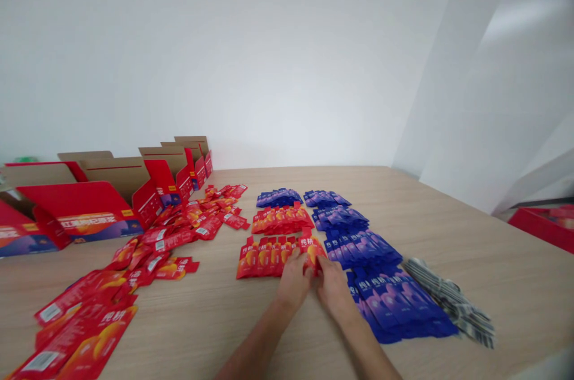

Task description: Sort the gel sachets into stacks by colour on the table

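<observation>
Both hands meet at the right end of the nearer row of red pouches point(264, 257). One red pouch point(309, 243) sits upright in line with that row, between my hands. My left hand point(295, 277) has its fingers closed on the pouch's lower left side. My right hand point(329, 279) pinches its lower right edge. Behind them lies a second row of red pouches point(280, 219). Overlapping purple pouches point(363, 248) lie just right of my right hand, and a nearer purple group point(399, 302) spreads beside my right forearm.
Loose red pouches point(174, 236) are heaped on the left of the table point(201, 320). Open red boxes point(94, 212) stand behind them. A striped cloth bundle point(451, 296) lies right of the purple pouches. A red container point(542, 227) is at the far right.
</observation>
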`<state>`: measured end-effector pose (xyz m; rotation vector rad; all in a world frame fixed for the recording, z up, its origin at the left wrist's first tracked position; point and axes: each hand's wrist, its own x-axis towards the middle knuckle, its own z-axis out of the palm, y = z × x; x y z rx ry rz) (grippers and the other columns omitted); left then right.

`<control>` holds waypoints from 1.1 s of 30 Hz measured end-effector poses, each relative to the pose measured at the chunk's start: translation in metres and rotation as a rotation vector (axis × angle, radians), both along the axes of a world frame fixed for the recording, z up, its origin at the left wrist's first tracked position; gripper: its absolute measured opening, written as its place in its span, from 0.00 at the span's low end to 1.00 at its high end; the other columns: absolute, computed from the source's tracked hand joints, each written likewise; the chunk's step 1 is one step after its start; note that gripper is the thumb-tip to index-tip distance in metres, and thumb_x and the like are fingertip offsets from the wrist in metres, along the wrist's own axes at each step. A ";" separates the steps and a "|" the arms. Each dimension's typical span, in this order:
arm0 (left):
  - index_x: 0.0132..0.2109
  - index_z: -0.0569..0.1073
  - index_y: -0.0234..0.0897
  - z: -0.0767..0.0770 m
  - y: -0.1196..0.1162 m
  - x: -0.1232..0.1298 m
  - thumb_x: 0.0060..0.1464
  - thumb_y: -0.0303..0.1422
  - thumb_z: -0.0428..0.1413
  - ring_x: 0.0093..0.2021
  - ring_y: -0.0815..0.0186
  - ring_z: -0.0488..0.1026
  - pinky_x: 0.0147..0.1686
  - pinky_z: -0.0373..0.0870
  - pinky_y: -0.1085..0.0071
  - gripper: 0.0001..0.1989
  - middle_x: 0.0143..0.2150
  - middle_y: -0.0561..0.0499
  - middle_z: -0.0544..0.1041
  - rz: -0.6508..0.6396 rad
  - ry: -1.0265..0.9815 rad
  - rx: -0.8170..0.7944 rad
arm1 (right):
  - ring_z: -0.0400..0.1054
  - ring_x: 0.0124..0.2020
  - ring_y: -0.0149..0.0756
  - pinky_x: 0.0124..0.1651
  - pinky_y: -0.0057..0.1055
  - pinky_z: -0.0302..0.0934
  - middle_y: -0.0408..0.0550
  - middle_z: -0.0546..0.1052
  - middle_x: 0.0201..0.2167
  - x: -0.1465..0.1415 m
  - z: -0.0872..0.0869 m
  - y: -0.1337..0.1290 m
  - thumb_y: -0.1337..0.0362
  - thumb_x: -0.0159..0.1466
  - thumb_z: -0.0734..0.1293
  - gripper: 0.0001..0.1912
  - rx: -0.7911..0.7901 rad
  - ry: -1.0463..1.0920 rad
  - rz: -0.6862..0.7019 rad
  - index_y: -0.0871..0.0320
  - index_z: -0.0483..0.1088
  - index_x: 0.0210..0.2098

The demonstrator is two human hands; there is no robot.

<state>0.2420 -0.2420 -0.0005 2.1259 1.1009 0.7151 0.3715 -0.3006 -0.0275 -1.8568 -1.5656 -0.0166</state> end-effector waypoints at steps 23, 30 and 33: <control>0.62 0.67 0.32 -0.014 -0.002 0.035 0.56 0.27 0.48 0.69 0.56 0.55 0.68 0.50 0.60 0.26 0.67 0.40 0.63 0.007 0.279 0.179 | 0.65 0.46 0.47 0.52 0.40 0.60 0.64 0.73 0.54 0.030 -0.034 0.014 0.71 0.56 0.60 0.27 0.010 -0.103 -0.074 0.69 0.70 0.55; 0.61 0.69 0.39 -0.016 -0.008 0.037 0.61 0.31 0.45 0.66 0.50 0.56 0.64 0.54 0.53 0.23 0.67 0.43 0.64 0.056 0.394 0.208 | 0.65 0.44 0.47 0.50 0.39 0.59 0.62 0.75 0.51 0.026 -0.042 0.016 0.67 0.59 0.61 0.24 -0.013 -0.143 -0.146 0.67 0.72 0.53; 0.60 0.70 0.40 -0.013 -0.009 0.037 0.61 0.32 0.44 0.66 0.49 0.56 0.63 0.53 0.51 0.22 0.67 0.43 0.64 0.064 0.427 0.226 | 0.64 0.43 0.46 0.50 0.38 0.59 0.60 0.75 0.52 0.026 -0.042 0.015 0.66 0.60 0.62 0.23 -0.015 -0.154 -0.159 0.64 0.73 0.53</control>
